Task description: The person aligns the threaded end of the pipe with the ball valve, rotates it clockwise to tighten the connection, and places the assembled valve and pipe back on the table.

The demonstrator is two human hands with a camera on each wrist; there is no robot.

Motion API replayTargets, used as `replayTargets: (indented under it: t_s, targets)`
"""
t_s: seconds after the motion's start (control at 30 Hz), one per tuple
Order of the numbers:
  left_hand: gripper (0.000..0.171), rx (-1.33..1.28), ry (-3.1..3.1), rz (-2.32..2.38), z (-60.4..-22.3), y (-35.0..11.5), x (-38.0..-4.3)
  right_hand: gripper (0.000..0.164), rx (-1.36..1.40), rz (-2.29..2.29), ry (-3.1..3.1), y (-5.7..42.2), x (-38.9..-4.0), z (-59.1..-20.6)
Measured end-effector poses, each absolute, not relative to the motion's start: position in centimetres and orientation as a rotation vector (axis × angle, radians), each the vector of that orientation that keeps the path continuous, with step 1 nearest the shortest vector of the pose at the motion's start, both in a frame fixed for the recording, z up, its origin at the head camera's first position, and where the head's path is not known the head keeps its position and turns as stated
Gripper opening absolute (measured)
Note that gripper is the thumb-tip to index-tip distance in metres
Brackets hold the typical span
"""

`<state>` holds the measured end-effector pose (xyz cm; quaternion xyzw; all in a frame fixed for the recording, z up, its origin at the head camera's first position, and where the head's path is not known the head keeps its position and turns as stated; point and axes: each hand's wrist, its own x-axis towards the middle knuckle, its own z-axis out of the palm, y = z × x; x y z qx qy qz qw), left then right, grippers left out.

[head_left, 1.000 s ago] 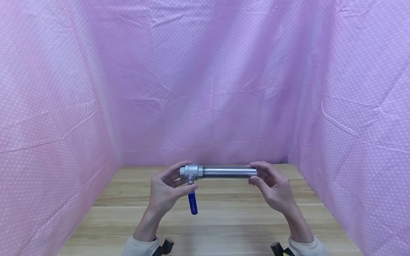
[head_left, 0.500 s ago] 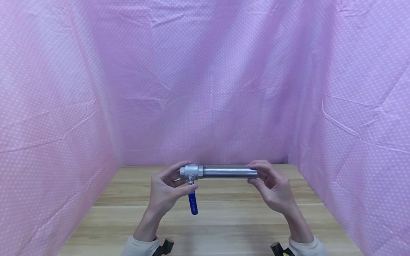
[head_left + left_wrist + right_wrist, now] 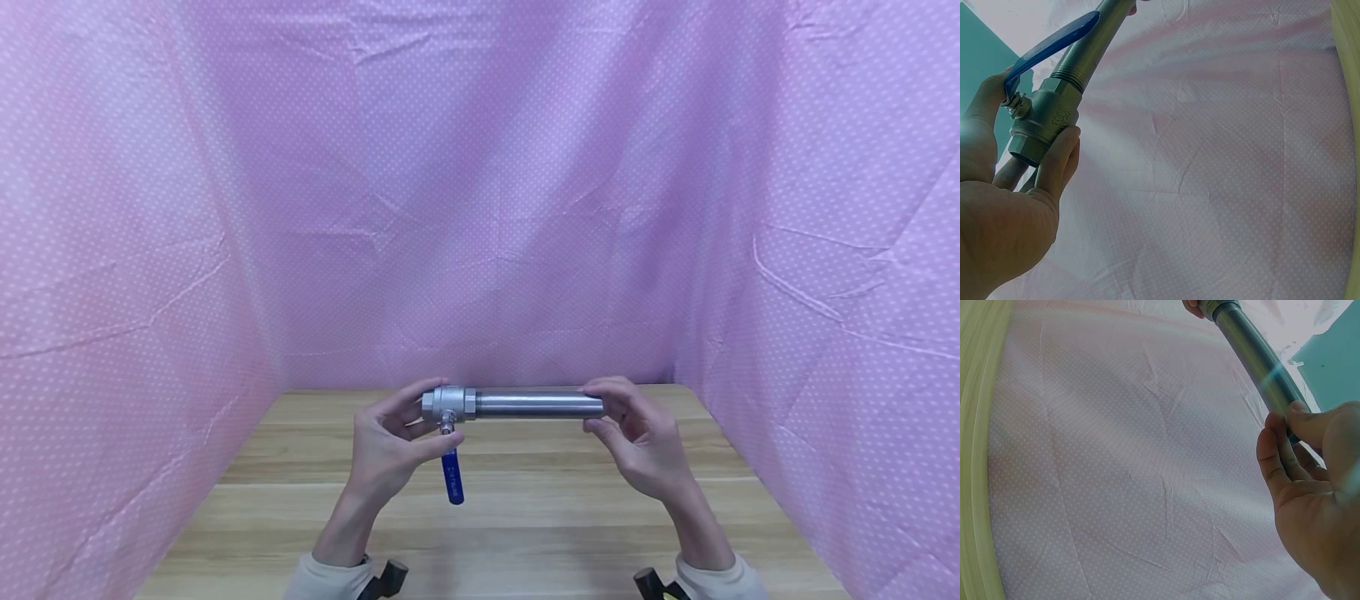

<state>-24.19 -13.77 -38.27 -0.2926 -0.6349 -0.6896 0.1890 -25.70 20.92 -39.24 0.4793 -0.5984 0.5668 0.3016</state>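
Note:
A silver ball valve [image 3: 450, 403] with a blue lever handle [image 3: 453, 477] is joined to a straight steel pipe [image 3: 536, 405], whose thread shows beside the valve's hex end. My left hand [image 3: 390, 442] grips the valve, fingers behind its body and thumb across the lever near the stem. On the other end, my right hand [image 3: 641, 433] pinches the pipe between thumb and fingers. The pair is held level above the table in the head view. In the left wrist view, raised lettering marks the valve body [image 3: 1054, 119]; in the right wrist view, fingertips [image 3: 1277, 422] press the pipe's end.
A wooden table [image 3: 510, 533] lies beneath both hands. Pink dotted cloth [image 3: 480, 208] hangs at the back and along both sides. Dark wrist camera mounts [image 3: 390, 577] sit by the light sleeves.
My right fingers shift slightly along the pipe's end, left and then back right. The left hand and the valve stay nearly still.

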Motion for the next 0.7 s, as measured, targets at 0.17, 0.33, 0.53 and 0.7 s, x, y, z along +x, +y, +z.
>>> replayTargets:
  t_s: [0.17, 0.33, 0.53, 0.7]
  targets:
    - [0.067, -0.812, -1.797, -1.931, -38.21, -13.76, -24.13, 0.048, 1.233, 1.477, -1.614, 21.05, -25.56, -39.31]
    - [0.068, -0.811, -1.801, -1.928, -38.18, -13.73, -24.14, 0.043, 1.131, 1.385, -1.684, 21.21, -25.28, -39.41]
    - [0.068, -0.810, -1.799, -1.925, -38.19, -13.79, -24.03, 0.047, 1.055, 1.321, -1.749, 21.19, -25.07, -39.35]
    - [0.068, -0.792, -1.811, -1.924, -38.16, -13.79, -23.98, 0.048, 1.125, 1.426, -1.699, 21.12, -25.18, -39.26]
